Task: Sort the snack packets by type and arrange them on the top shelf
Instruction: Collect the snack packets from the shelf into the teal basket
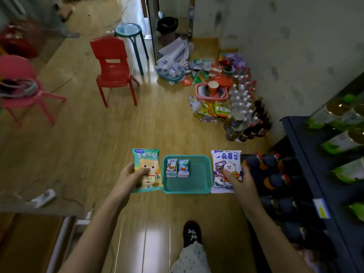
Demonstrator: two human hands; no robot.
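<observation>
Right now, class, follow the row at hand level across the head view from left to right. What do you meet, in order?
left hand → green packet → basket → white packet → right hand → bottles

The wooden floor [94, 138] carries a red plastic chair [114, 69], a pink chair [21, 89] and a round stool [129, 31]. A white power strip [44, 198] lies at the left. Along the wall sits a heap: a blue basket [170, 72], a pink basket [211, 94] (a paper cup [213, 86] stands in it), loose snack packets [214, 111], clear water bottles [242, 95] and dark bottles [258, 123], packed close together. A black bin [167, 25] stands farther back.
</observation>
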